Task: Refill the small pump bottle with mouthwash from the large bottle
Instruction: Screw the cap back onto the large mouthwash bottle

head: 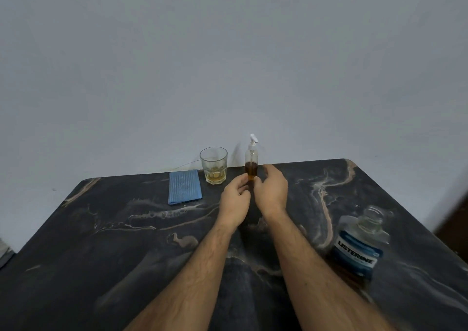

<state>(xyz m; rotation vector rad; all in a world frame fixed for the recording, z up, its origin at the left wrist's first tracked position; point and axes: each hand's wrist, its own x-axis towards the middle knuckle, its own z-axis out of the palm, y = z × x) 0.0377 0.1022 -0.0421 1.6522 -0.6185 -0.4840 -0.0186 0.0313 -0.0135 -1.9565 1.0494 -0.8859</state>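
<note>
The small pump bottle (251, 162) stands upright near the table's back edge, its white pump head fitted and amber liquid in its lower part. My left hand (235, 197) pinches the bottle's base from the left. My right hand (272, 191) is cupped on the other side, thumb against the bottle and fingers loosely spread past it. The base is hidden between the two hands. The large mouthwash bottle (358, 244), clear with a blue Listerine label and no cap on its neck, stands at the right, apart from both hands.
A glass tumbler (213, 164) with a little amber liquid stands just left of the pump bottle. A folded blue cloth (184, 187) lies left of the glass. The dark marble table (126, 242) ends at a grey wall behind.
</note>
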